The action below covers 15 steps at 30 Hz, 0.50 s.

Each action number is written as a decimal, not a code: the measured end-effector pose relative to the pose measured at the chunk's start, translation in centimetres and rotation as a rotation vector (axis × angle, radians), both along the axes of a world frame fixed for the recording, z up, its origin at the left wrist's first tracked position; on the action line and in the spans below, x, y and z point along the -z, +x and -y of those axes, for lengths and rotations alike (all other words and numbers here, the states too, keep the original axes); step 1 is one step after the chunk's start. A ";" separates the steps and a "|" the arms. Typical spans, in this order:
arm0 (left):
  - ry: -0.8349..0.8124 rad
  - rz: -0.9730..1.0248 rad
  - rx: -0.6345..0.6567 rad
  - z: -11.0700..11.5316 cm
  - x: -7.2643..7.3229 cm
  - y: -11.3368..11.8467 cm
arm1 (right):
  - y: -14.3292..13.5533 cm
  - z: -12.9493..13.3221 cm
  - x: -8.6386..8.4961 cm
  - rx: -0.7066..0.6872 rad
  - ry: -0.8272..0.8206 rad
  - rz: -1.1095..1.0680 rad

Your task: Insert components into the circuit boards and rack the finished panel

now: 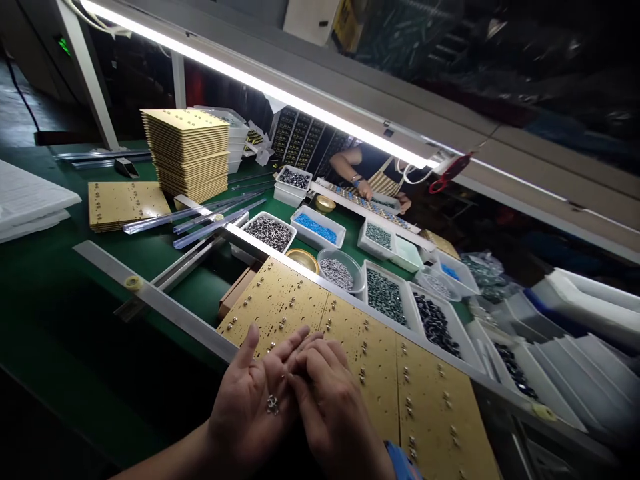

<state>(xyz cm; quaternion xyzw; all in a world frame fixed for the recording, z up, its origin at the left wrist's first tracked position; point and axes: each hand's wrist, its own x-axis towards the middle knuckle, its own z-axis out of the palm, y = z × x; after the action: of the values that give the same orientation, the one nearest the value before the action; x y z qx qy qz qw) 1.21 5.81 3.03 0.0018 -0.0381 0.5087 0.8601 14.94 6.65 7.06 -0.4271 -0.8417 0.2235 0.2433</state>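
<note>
My left hand (250, 407) is palm up with its fingers spread, and a few small silvery metal parts (272, 404) lie on the palm. Over its fingers, my right hand (333, 400) pinches something too small to make out between thumb and forefinger. A blue band is on the right wrist. Beneath and beyond both hands lie yellowish-brown circuit boards (377, 360) side by side in a metal frame (350, 308), with small metal parts standing on them in rows.
White bins hold silvery parts (270, 233), blue parts (316, 228), green-grey parts (385, 295) and black parts (436, 325). A tall board stack (187, 157) stands back left. Across the bench, a person's hands (367, 190) work over another board row. A lamp (260, 83) hangs above.
</note>
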 end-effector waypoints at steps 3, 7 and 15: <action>-0.039 0.008 0.006 0.1 -0.5 -0.4 | -0.5 0.0 -0.4 -0.008 -0.058 -0.083; -0.034 0.036 0.002 0.3 -0.8 -1.2 | -1.0 0.0 -0.9 0.009 -0.054 -0.158; 0.044 0.026 -0.066 0.3 0.6 -4.1 | 3.6 -7.7 -1.1 0.426 0.187 0.023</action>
<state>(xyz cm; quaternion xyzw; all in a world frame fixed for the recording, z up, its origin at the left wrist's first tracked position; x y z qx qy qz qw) -2.90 5.55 2.45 0.0155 -0.0606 0.5360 0.8419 18.55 14.37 8.13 -0.5734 -0.7523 0.0831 0.3138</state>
